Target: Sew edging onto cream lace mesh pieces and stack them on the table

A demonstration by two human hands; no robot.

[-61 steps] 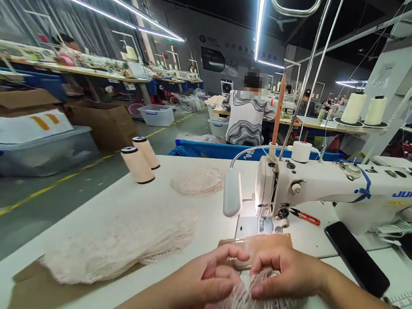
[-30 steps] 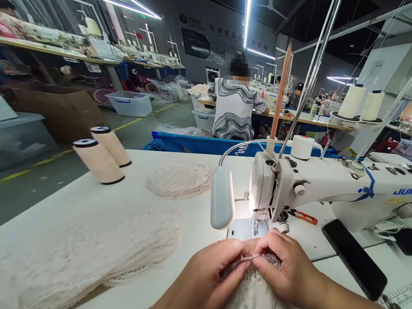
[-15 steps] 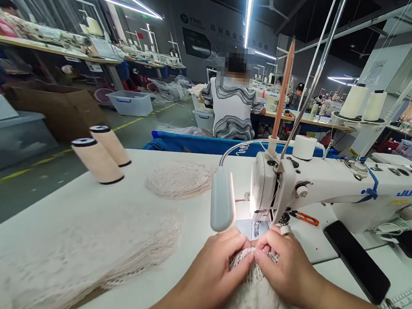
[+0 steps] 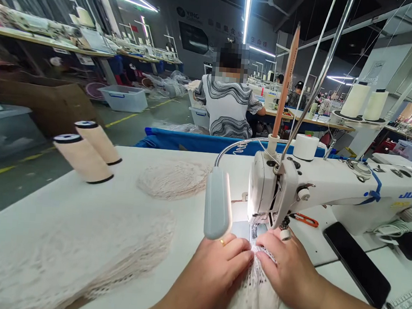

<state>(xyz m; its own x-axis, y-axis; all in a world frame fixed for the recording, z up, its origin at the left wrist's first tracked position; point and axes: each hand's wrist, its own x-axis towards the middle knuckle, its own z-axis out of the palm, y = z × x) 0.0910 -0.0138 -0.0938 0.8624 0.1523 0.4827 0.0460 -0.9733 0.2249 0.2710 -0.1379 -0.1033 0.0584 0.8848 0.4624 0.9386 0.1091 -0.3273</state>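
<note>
A strip of white lace fabric (image 4: 252, 296) runs from the sewing machine's needle area down toward me. My left hand (image 4: 219, 260), with a ring on one finger, pinches its left edge just in front of the presser foot (image 4: 254, 230). On the other side my right hand (image 4: 286, 261) grips the same lace between thumb and fingers. Both sets of fingertips nearly meet there. The white sewing machine (image 4: 318, 177) stands over them, and a grey lamp (image 4: 218, 205) hangs just left of its head. Exactly how the lace lies under the foot is hard to make out.
Stacked lace pieces (image 4: 119, 257) cover the left of the table, with an oval lace pile (image 4: 173, 179) behind. Two thread cones (image 4: 84, 159) stand at the left edge. Orange thread snips (image 4: 306, 220) and a black phone (image 4: 358, 261) lie right. A person (image 4: 230, 99) sits ahead.
My hands have flattened and pressed lower onto the lace, which now lies closer to the presser foot. The view has shifted slightly, moving the thread cones and lace piles left.
</note>
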